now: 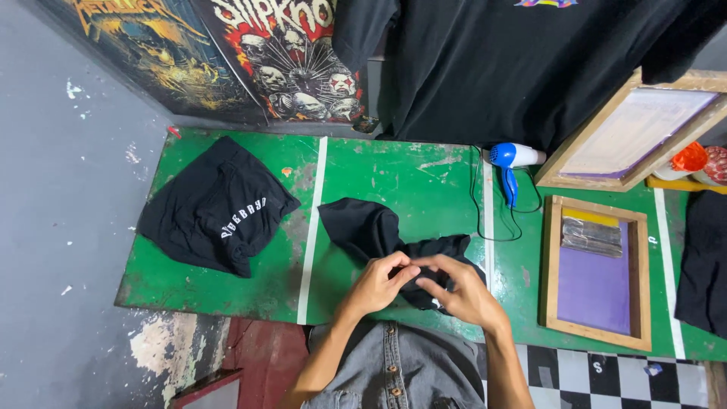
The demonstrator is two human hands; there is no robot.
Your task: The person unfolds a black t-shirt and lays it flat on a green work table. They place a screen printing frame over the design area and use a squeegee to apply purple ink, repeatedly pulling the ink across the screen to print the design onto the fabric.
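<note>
Gathering a black shirt (379,235) at the green table's (394,174) near edge, the left hand (376,284) and right hand (462,291) both pinch its bunched cloth. The work looks to be mid-fold or mid-straightening; next, the fabric likely needs spreading flat.

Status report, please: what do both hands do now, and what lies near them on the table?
Left hand and right hand both gripping the bunched black garment. Garment on the green table. Wooden screen frame to the right, apart; nothing blocking.

Grey wall (60,189) with peeling paint, scuffed green table (394,178) with white stripes, checkered floor (606,379)
</note>
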